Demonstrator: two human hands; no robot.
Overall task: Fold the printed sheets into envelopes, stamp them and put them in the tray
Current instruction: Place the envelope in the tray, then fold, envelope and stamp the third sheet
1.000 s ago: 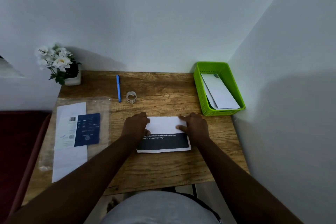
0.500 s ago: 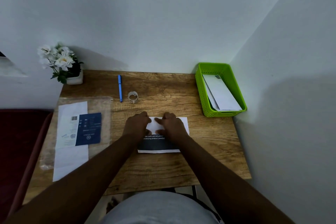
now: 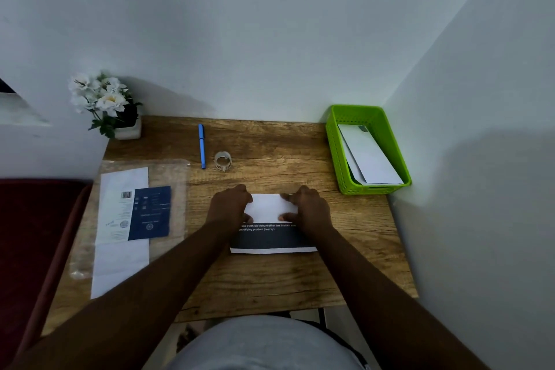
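Note:
A printed sheet, folded with its white back up and a dark printed band below, lies at the middle of the wooden desk. My left hand presses down on the fold's left end. At the right part of the white flap, my right hand presses with thumb and forefinger pointing left. The green tray stands at the back right corner and holds white envelopes.
A blue pen and a small roll lie behind the sheet. A clear plastic sleeve with printed sheets covers the desk's left side. A flower pot stands at the back left. Walls close the back and right.
My right hand slid left along the fold to meet the left hand, then back to the right. My left hand has stayed in place.

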